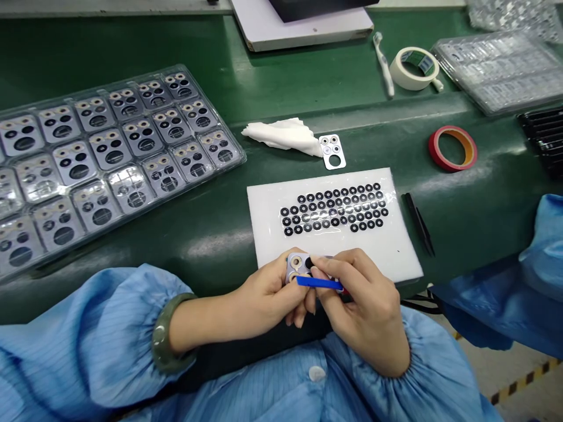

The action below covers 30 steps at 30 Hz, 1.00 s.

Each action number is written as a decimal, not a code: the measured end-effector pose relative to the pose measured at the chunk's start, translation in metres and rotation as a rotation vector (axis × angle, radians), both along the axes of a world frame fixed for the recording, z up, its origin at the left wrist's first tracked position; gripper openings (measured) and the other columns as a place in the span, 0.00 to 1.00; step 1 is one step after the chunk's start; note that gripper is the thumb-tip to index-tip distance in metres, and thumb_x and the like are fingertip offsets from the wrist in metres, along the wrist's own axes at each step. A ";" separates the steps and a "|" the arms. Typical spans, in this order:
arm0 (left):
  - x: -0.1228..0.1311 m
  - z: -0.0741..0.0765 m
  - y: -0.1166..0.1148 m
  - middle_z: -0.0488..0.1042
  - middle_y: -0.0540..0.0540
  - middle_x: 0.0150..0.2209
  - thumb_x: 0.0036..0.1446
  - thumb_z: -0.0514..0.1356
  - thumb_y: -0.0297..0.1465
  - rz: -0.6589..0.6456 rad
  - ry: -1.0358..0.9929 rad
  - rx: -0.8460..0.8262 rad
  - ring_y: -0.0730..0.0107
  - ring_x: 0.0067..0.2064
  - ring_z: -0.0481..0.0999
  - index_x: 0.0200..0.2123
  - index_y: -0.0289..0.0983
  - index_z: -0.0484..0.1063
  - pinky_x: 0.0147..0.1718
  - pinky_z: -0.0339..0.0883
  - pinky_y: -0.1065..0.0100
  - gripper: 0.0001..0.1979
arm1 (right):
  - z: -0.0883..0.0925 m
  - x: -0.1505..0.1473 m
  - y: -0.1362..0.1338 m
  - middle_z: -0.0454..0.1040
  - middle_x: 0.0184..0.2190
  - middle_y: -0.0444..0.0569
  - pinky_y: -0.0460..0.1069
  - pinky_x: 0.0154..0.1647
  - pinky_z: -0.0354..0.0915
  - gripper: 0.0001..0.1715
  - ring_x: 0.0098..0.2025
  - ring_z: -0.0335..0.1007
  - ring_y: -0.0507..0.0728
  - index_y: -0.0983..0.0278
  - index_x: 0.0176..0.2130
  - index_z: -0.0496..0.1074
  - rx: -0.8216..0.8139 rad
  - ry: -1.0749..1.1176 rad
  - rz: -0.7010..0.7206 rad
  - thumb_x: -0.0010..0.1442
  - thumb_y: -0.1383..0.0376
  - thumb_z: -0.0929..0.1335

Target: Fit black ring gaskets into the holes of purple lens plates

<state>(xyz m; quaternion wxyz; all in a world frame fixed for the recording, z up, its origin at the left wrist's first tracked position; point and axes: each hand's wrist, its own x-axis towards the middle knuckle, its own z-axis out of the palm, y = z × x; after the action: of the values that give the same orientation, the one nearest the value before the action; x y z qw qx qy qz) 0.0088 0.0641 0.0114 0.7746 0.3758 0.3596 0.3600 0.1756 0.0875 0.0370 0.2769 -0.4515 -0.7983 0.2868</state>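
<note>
My left hand (277, 293) grips a small silver plate with round holes (297, 261), held just over the near edge of a white foam sheet (268, 246). My right hand (365, 299) pinches a flat blue stick (317, 283), which lies across the plate, while its index fingertip touches the plate beside a black disc (309, 262). Part of the plate is hidden by the fingers and the stick. Rows of black rings (331, 214) lie on a clear film on the foam sheet.
At left is a clear tray (240, 155) of similar plates. A white cloth (285, 136) touches a loose plate (336, 146). Black tweezers (419, 224), red tape (435, 153), white tape (398, 73), a toothbrush (383, 64) and another tray (497, 70) lie right. A blue sleeve (548, 240) is at far right.
</note>
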 end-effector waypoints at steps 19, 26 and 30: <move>0.000 0.004 -0.001 0.68 0.50 0.23 0.62 0.51 0.49 -0.001 0.072 -0.026 0.78 0.19 0.66 0.36 0.35 0.61 0.18 0.60 0.77 0.21 | 0.003 0.008 0.004 0.72 0.25 0.44 0.42 0.24 0.64 0.09 0.25 0.67 0.49 0.64 0.31 0.71 -0.492 0.269 -0.116 0.61 0.63 0.66; 0.000 0.002 -0.006 0.68 0.51 0.21 0.63 0.51 0.48 -0.014 0.095 -0.009 0.82 0.17 0.63 0.33 0.34 0.62 0.16 0.56 0.81 0.21 | 0.001 0.009 -0.003 0.73 0.24 0.44 0.42 0.27 0.66 0.10 0.26 0.70 0.49 0.64 0.28 0.73 -0.539 0.356 -0.083 0.60 0.63 0.67; 0.001 0.001 -0.006 0.71 0.48 0.28 0.63 0.54 0.47 -0.001 -0.129 -0.054 0.78 0.22 0.73 0.37 0.35 0.59 0.21 0.68 0.78 0.19 | 0.006 0.009 -0.006 0.74 0.25 0.44 0.43 0.28 0.67 0.09 0.27 0.70 0.51 0.61 0.31 0.76 -0.425 0.385 -0.185 0.59 0.61 0.68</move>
<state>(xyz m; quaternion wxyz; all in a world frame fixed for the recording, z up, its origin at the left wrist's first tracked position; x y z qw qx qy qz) 0.0095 0.0581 0.0126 0.8061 0.3308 0.3185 0.3731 0.1842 0.0818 0.0426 0.3473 -0.5074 -0.6087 0.5014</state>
